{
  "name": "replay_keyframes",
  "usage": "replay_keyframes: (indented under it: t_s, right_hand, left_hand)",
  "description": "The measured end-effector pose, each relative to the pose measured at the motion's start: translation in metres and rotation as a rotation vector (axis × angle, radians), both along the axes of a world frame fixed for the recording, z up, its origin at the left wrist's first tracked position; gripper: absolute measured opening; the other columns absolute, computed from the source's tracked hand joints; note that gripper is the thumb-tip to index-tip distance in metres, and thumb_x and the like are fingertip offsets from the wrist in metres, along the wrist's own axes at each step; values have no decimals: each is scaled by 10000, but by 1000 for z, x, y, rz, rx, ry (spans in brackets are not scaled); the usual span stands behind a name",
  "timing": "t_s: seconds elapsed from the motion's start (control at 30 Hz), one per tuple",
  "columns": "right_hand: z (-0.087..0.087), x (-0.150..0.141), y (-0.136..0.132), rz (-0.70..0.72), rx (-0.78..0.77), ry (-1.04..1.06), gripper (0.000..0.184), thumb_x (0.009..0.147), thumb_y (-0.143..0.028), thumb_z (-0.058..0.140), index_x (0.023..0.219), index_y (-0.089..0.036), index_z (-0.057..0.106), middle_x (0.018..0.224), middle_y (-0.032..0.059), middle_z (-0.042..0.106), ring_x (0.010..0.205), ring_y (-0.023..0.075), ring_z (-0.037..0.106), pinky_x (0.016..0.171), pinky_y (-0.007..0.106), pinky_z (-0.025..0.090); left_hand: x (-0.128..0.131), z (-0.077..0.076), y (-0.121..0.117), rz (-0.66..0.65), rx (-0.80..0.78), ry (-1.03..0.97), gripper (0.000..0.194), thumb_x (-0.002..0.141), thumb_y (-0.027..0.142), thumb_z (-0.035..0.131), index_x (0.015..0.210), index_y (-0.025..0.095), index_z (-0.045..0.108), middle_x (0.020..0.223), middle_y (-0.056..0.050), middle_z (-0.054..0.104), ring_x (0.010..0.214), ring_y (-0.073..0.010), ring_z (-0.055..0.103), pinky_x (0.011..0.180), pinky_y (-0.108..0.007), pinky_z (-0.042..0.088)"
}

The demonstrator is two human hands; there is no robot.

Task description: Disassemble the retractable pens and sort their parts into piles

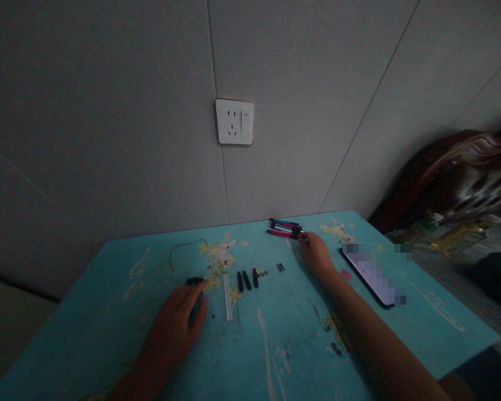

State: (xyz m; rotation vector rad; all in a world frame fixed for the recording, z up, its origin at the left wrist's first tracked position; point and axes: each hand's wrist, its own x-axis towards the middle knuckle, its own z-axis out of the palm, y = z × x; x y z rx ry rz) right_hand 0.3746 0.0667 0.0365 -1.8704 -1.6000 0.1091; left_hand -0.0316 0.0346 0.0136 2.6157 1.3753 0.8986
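My left hand (pixel 177 314) rests on the left part of the table, with thumb and index finger apart. Small black pen parts (pixel 195 280) lie by its fingertips. A dark blue pen barrel (pixel 194 312) shows between thumb and fingers, partly hidden. Toward the back, my right hand (pixel 316 256) has its fingertips pinched at the end of a red pen (pixel 280 233). That pen lies beside several others (pixel 284 224) in a row near the wall. Between my hands lie thin white refills (pixel 227 296), black grips (pixel 247 280) and small dark pieces (pixel 280 267).
A phone (pixel 369 275) with a lit screen lies right of my right forearm. More small dark parts (pixel 336 349) sit near that forearm on the blue patterned table (pixel 234 367). The wall behind carries a socket (pixel 235 122). Carved dark furniture (pixel 446 172) stands at the right.
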Motion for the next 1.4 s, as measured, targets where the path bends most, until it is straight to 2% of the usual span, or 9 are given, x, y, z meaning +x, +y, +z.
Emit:
replay_keyframes:
  t_s: [0.17, 0.27, 0.33, 0.5, 0.7, 0.83, 1.0, 1.23, 1.4]
  right_hand:
    - [12, -66, -45, 237, -2, 114, 201, 973, -275, 495, 1041, -197, 667, 979, 62, 714, 875, 189, 658, 808, 278, 493]
    - [14, -110, -76, 454, -50, 247, 173, 974, -288, 526, 1015, -241, 688, 953, 24, 724, 866, 166, 668, 794, 250, 500]
    - [15, -127, -88, 502, -87, 383, 172, 969, -309, 540, 989, -240, 697, 927, 24, 729, 852, 172, 672, 779, 257, 503]
    - [9, -130, -89, 483, -149, 529, 252, 976, -401, 513, 971, -227, 695, 765, 6, 685, 737, 169, 638, 686, 253, 485]
    - [0, -125, -88, 541, -140, 393, 430, 1023, -398, 415, 678, -180, 551, 619, -25, 530, 584, 117, 497, 575, 231, 373]
    - [5, -121, -91, 618, -45, 282, 373, 1032, -327, 412, 713, -182, 540, 676, -7, 540, 643, 127, 514, 632, 247, 376]
    - [12, -114, -92, 738, 99, 136, 280, 1026, -238, 412, 783, -188, 541, 698, 11, 533, 675, 148, 503, 651, 271, 369]
    - [16, -106, -90, 875, 234, -92, 147, 992, -179, 485, 872, -182, 570, 731, 38, 581, 686, 175, 469, 652, 304, 362]
    - [20, -106, -88, 868, 251, -109, 89, 981, -191, 534, 923, -180, 601, 750, 40, 610, 684, 177, 500, 643, 304, 381]
  left_hand:
    - [8, 9, -7, -70, 52, -60, 521, 979, 323, 500, 1469, 236, 348, 1238, -119, 588, 1145, -269, 584, 983, -447, 504]
    - [5, 13, -9, -177, 155, -14, 450, 972, 278, 537, 1411, 280, 439, 1208, -82, 625, 1102, -246, 618, 961, -417, 522]
    - [1, 15, -10, -253, 203, 25, 367, 974, 220, 542, 1334, 289, 522, 1128, -51, 665, 1015, -209, 650, 927, -375, 532]
    - [0, 21, -16, -327, 235, 22, 290, 968, 184, 562, 1255, 224, 587, 1040, -42, 694, 923, -173, 663, 880, -322, 534]
    - [8, 29, -18, -373, 316, -73, 222, 964, 172, 571, 1181, 162, 619, 901, -49, 687, 789, -163, 643, 767, -318, 537]
    - [12, 32, -18, -369, 168, -97, 159, 991, 201, 522, 1109, 163, 623, 829, -43, 656, 732, -155, 611, 685, -285, 517]
    - [13, 29, -23, -398, -59, -116, 231, 1036, 238, 401, 1076, 182, 622, 759, -17, 633, 673, -139, 601, 639, -249, 469]
    - [15, 31, -27, -373, -575, -168, 334, 1051, 290, 320, 977, 192, 631, 673, 30, 573, 649, -121, 584, 652, -230, 416]
    - [21, 40, -30, -317, -619, -239, 337, 1045, 300, 325, 1001, 185, 639, 719, 15, 595, 680, -130, 583, 685, -236, 420]
